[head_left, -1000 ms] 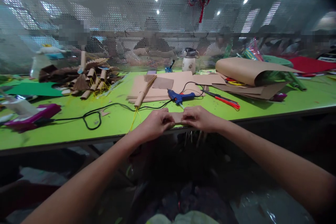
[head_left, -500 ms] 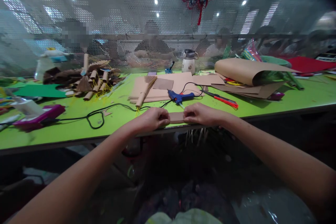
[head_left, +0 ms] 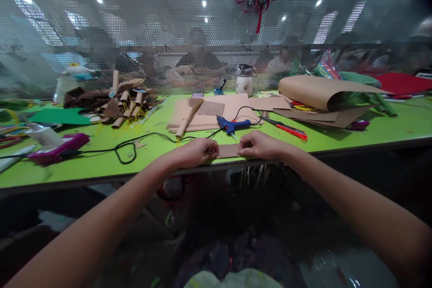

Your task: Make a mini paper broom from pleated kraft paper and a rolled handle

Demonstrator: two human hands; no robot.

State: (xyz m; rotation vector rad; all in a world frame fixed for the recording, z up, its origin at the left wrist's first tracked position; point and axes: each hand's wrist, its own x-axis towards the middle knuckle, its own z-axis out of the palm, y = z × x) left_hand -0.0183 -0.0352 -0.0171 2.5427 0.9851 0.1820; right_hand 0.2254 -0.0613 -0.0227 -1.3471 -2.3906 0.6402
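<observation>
A small piece of brown paper [head_left: 228,150] lies at the front edge of the green table, held between my hands. My left hand [head_left: 200,151] pinches its left end with curled fingers. At the right end, my right hand [head_left: 259,146] is closed on the same paper. Just behind it rests a blue glue gun [head_left: 234,124], nozzle to the left, with a black cord. Left of the gun, a pleated brown paper fan [head_left: 187,119] lies folded on stacked brown sheets [head_left: 232,101]. A red and black utility knife [head_left: 286,129] is to the right.
On the left are a purple power strip [head_left: 62,147], a looped black cord [head_left: 125,152] and a heap of brown paper fans [head_left: 116,101]. A large curled brown sheet [head_left: 326,90] stands at right. Behind the table [head_left: 340,137], a mesh screen separates several people.
My hands keep their grip on the brown paper with little movement. The whole view has shifted slightly, so the table things appear a little further right.
</observation>
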